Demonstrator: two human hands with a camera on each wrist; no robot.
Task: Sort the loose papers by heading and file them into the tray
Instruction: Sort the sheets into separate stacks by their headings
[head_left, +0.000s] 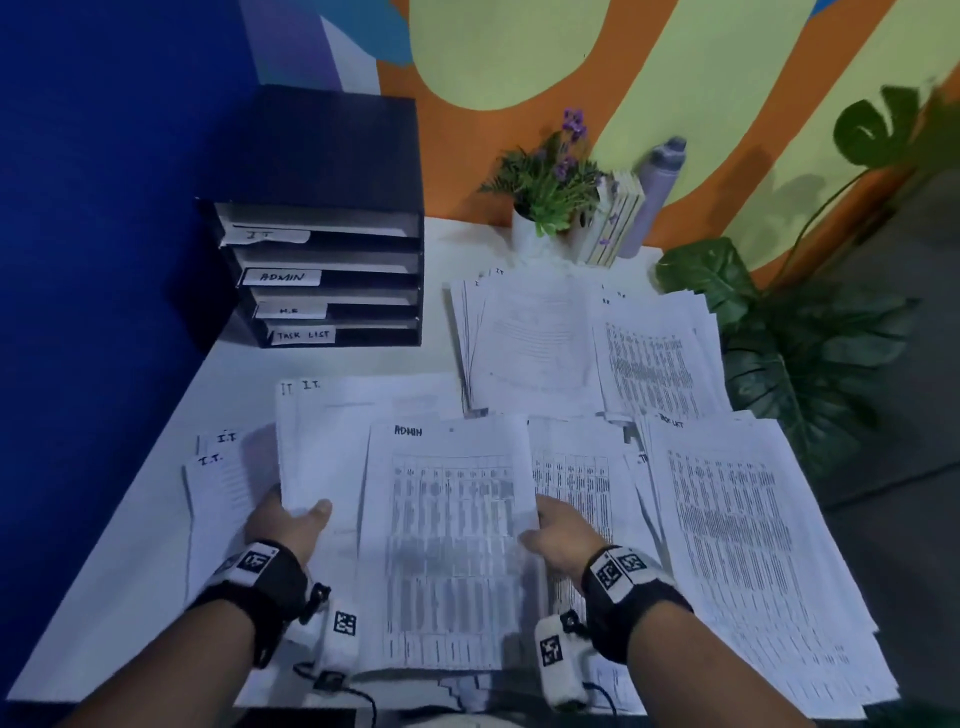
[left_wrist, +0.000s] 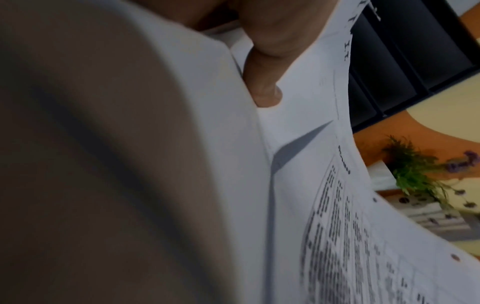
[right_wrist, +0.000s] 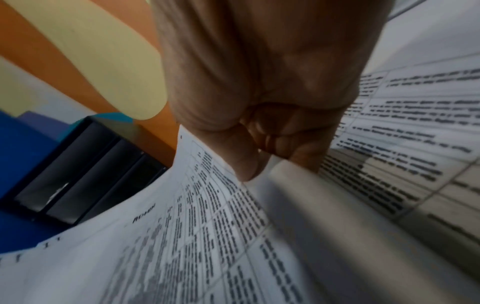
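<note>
A sheet headed ADMIN (head_left: 447, 545) with a printed table lies in front of me over other papers. My right hand (head_left: 553, 530) pinches its right edge, thumb on top (right_wrist: 246, 164). My left hand (head_left: 293, 517) grips a bundle of sheets headed I.T. (head_left: 322, 447) at their lower left, thumb on top (left_wrist: 265, 90). More I.T. sheets (head_left: 218, 483) lie to the left. The black filing tray (head_left: 332, 275) stands at the back left, with shelves labelled I.T., ADMIN, H.R. and TASK LIST.
Fanned paper stacks (head_left: 587, 348) cover the back of the white table (head_left: 130, 571), and a thick stack (head_left: 748, 561) lies at the right. A potted plant (head_left: 550, 192), books (head_left: 618, 218) and a bottle (head_left: 657, 187) stand against the wall. Large leaves (head_left: 779, 332) hang off the right edge.
</note>
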